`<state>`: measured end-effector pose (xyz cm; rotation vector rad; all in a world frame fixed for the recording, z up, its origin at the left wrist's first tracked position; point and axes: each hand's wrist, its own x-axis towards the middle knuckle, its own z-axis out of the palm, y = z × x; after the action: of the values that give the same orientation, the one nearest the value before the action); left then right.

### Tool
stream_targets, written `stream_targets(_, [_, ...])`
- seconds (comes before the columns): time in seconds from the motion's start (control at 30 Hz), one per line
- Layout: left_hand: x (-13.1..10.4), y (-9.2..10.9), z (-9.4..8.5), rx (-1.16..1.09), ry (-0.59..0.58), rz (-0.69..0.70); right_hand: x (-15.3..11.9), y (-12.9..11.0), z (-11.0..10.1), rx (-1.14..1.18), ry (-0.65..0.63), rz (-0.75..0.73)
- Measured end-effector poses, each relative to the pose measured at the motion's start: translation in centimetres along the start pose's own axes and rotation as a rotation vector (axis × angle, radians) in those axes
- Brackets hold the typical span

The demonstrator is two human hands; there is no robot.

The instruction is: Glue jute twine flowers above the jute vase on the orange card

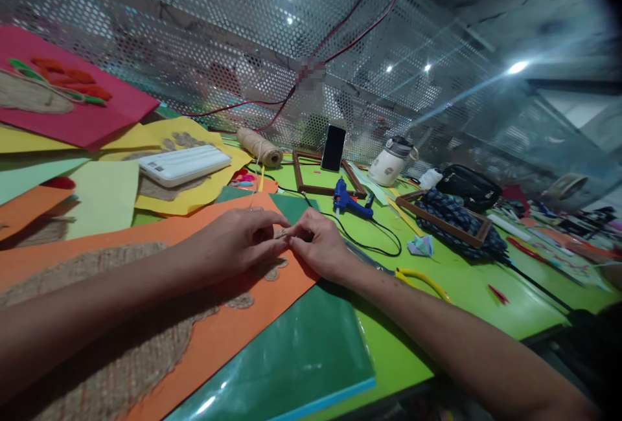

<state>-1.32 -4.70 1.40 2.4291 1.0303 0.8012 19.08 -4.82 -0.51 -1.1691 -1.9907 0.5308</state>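
Over the orange sheet (291,285), my left hand (238,239) and my right hand (321,243) meet at the fingertips. Both pinch a small piece of twine (280,234) between them. Under my left forearm lies a large shape of coiled twine (131,337) on the sheet. Small twine loops (240,301) sit near its edge, below my hands. A strand rises behind my left hand toward the twine spool (260,147). The orange sheet rests on a green glossy packet (311,350).
A blue glue gun (350,202) with a black cord lies beyond my right hand. Yellow-handled scissors (422,278) are partly under my right wrist. A phone (334,147), wooden frame (304,189), bottle (389,162) and white power bank (184,165) stand or lie farther back.
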Motion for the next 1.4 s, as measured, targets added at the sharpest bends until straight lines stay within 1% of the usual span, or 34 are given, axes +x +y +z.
stream_targets(0.07, [-0.1, -0.6, 0.7, 0.02, 0.023, 0.062, 0.0, 0.0, 0.0, 0.005, -0.004, 0.006])
stream_targets(0.17, [-0.2, -1.6, 1.5, 0.145, 0.099, 0.194, 0.1, -0.1, -0.2, 0.008, -0.028, 0.013])
stream_targets(0.27, [-0.3, -1.6, 1.6, 0.24, 0.151, 0.255, 0.4, -0.1, -1.2, -0.009, -0.097, 0.018])
stream_targets(0.37, [-0.4, -1.0, 1.4, 0.246, 0.148, 0.245, 0.8, -0.2, -2.3, -0.023, -0.132, 0.043])
stream_targets(0.47, [-0.5, -0.6, 1.2, 0.244, 0.134, 0.247, 0.9, -0.3, -2.9, -0.027, -0.115, 0.066])
stream_targets(0.63, [-0.6, -0.7, 0.8, 0.269, 0.066, 0.266, 0.5, -0.4, -2.1, -0.047, -0.134, 0.054])
stream_targets(0.83, [-0.6, -0.6, 0.5, 0.303, 0.018, 0.264, 0.1, -0.2, -1.6, -0.081, -0.149, -0.084])
stream_targets(1.0, [-0.6, -0.6, 0.6, 0.33, 0.005, 0.215, -0.1, 0.0, -1.7, -0.052, -0.155, -0.167])
stream_targets(1.1, [-0.6, -0.6, 0.7, 0.344, 0.008, 0.205, -0.1, -0.1, -1.9, -0.059, -0.18, -0.179])
stream_targets(1.23, [-0.6, -1.0, 1.0, 0.38, 0.01, 0.224, -0.1, -0.2, -2.0, -0.103, -0.202, -0.194])
stream_targets(1.3, [-0.6, -1.2, 1.1, 0.393, 0.008, 0.206, -0.1, -0.2, -2.0, -0.12, -0.209, -0.189])
stream_targets(1.4, [-0.4, -1.4, 1.3, 0.335, 0.017, 0.184, -0.1, -0.2, -1.9, -0.119, -0.218, -0.171])
